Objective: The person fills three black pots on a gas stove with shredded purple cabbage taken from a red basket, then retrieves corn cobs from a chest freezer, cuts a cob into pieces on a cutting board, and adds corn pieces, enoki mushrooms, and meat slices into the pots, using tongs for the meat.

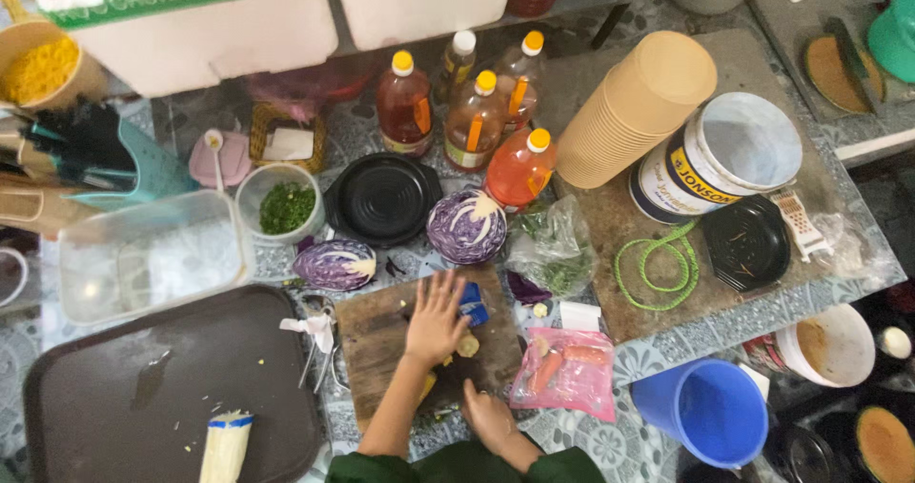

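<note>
Overhead view of a crowded worktop [667,335]. The left hand [437,319] lies flat on a wooden cutting board [381,345], its fingers [440,288] spread open and pressing down, gripping nothing. Just beyond the fingertips lies a small blue packet [472,304]; a pale vegetable piece [467,346] sits just beside the heel of this hand. The right hand [488,416] rests at the near edge of the board, its fingers curled inward; whether they grip anything cannot be told. Past the left fingers, two red cabbage halves [335,264] [466,226] lie cut face up, with a black lidded bowl [383,198] between and behind them. Farther on stand bottles of amber liquid [405,102]. To the right of the right fingers lies a pink bag of carrots [567,369], then a blue bucket [710,409]. To the left of the board lies a dark tray [143,378].
</note>
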A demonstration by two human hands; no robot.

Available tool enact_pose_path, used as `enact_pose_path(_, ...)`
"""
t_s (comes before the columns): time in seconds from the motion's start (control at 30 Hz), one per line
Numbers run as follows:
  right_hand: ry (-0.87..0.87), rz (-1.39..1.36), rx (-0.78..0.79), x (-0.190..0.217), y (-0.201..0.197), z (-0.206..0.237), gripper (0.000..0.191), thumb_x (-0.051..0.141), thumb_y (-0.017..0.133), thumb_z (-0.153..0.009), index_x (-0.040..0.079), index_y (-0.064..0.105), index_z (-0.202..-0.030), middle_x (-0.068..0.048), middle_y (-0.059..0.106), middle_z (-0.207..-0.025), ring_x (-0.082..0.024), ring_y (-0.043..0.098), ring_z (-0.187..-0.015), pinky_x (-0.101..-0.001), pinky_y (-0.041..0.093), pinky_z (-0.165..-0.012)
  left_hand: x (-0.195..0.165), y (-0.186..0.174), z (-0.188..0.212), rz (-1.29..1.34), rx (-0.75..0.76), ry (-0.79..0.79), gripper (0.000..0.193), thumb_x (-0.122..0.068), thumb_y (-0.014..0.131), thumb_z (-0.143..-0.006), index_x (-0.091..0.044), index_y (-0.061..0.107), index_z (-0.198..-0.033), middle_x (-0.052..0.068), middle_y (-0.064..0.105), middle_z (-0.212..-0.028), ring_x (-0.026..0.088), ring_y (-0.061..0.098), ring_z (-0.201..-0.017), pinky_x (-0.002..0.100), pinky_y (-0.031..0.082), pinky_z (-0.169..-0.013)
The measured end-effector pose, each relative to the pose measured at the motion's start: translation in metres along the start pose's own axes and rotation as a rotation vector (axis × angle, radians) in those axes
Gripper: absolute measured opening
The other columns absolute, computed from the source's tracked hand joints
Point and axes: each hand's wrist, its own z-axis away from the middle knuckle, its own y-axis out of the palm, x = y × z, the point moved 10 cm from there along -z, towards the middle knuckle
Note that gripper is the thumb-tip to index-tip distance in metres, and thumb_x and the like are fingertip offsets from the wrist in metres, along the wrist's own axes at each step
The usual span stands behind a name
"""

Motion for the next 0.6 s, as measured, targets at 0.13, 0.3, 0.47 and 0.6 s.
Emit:
enact_pose_path(0.13,0.088,-0.046,0.190,-0.010,0.022,0.004,0.051,0.017,0.060,-0.091,0.001,0.049,-0.138,-0.025,0.070,-0.079,-0.042,0.071,-0.067,-0.0537,0.058,-0.057,0.035,-0.038,0.075,0.182,-0.370,-0.268,0.058,-0.029,0.059,-0.099,-0.003,0.044,-0.149,0.023,0.040,-0.161,0.046,0.029,-0.154,0.056,0.022,-0.128)
enact_pose_path(0.3,0.074,-0.070,0.138,-0.013,0.020,0.000,0.041,0.020,0.060,-0.093,0.002,0.052,-0.129,-0.022,0.069,-0.072,-0.041,0.071,-0.064,-0.0533,0.057,-0.055,0.026,-0.043,0.181,-0.118,-0.116,-0.535,0.076,-0.035,0.079,-0.077,0.000,0.047,-0.138,0.022,0.049,-0.137,0.043,0.045,-0.128,0.057,0.031,-0.108)
enact_pose_path(0.47,0.037,-0.159,0.050,-0.011,-0.013,-0.005,0.036,0.023,0.062,-0.093,0.003,0.055,-0.122,-0.020,0.068,-0.067,-0.041,0.068,-0.059,-0.0526,0.053,-0.050,0.038,-0.015,0.188,-0.053,0.011,-0.544,0.067,-0.026,0.077,-0.081,-0.006,0.052,-0.140,0.015,0.057,-0.134,0.036,0.053,-0.122,0.047,0.042,-0.101)
enact_pose_path(0.6,-0.044,-0.163,-0.070,0.009,-0.053,0.000,0.031,0.021,0.062,-0.094,0.003,0.056,-0.119,-0.018,0.066,-0.063,-0.040,0.067,-0.055,-0.0516,0.052,-0.049,0.039,-0.014,0.173,-0.032,-0.025,-0.455,0.066,-0.021,0.078,-0.079,-0.005,0.053,-0.138,0.016,0.058,-0.131,0.036,0.054,-0.119,0.047,0.044,-0.098)
